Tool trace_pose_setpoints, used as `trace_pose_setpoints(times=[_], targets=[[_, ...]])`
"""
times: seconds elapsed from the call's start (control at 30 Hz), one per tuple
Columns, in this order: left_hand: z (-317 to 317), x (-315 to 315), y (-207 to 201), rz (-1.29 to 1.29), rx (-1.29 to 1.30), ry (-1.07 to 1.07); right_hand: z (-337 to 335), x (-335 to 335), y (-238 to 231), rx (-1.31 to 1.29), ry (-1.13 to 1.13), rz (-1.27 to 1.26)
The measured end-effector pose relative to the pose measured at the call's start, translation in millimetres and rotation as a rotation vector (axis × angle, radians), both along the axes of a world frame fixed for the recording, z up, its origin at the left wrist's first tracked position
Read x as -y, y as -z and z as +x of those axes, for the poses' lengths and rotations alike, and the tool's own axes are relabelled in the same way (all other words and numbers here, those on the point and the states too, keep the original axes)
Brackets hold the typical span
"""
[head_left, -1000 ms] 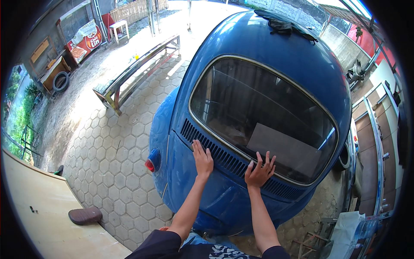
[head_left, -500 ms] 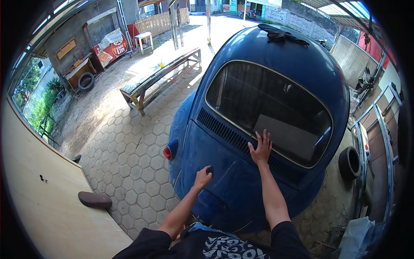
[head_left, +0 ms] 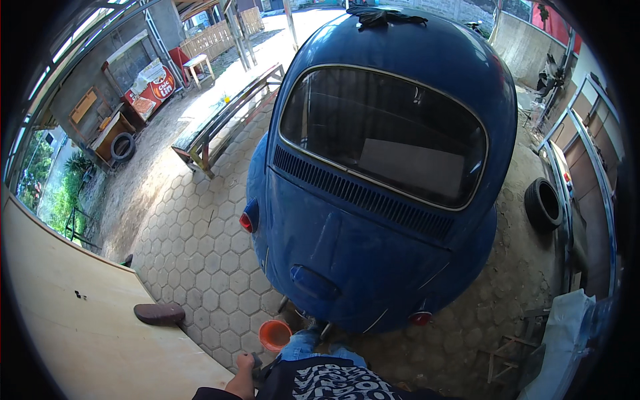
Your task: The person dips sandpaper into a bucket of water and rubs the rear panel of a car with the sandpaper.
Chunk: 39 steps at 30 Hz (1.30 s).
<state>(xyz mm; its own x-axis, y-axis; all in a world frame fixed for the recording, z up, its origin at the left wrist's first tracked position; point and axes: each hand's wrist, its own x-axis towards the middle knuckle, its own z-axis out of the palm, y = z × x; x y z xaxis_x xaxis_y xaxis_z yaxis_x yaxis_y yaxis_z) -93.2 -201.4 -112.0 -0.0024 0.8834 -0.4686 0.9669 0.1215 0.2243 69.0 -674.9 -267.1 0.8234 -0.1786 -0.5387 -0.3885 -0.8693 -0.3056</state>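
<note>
Standing close behind a rounded blue car [head_left: 373,233], a person in a dark printed shirt [head_left: 340,381] and blue jeans lowers the gaze over its tail end under a partly roofed yard. The left hand [head_left: 245,363] hangs low at the person's side, its fingers curled around a small dark object [head_left: 257,361] whose kind is too small to tell; the right hand is out of view, and its state cannot be told. Near the left hand, an orange bucket [head_left: 275,335] sits on hexagonal paving [head_left: 220,273], just beside the person's legs. The car fills the center of the scene directly ahead, its rear window [head_left: 387,107] above a row of dark vents [head_left: 363,191], a black cloth [head_left: 387,17] draped on its roof. To the left, a brown oblong item [head_left: 160,314] rests at the edge of a pale board [head_left: 73,333], with a long bench [head_left: 207,130] farther off; to the right of the car, a loose tire [head_left: 543,205] stands near metal framing [head_left: 592,153].
</note>
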Motion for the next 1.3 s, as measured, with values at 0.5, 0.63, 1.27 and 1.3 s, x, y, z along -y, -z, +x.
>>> trace_pose_setpoints(times=[0.5, 0.63, 1.27, 1.3], targets=[[160.4, -42.3, -16.4, -0.341, 0.632, 0.161, 81.1, -75.6, -122.4, -0.209, 0.492, 0.706], [170.2, -24.9, -34.2, -0.705, 1.017, -0.018, 92.6, -147.0, -154.1, -0.260, 0.279, 0.778], [-107.5, -11.6, 100.0, -0.429, 0.697, -0.182, -82.3, -402.5, -83.9, -0.517, -0.687, 0.383], [-126.2, 6.9, 113.1, -0.358, 0.567, -0.166, -85.8, -399.0, -59.5, -0.488, -0.784, 0.281]])
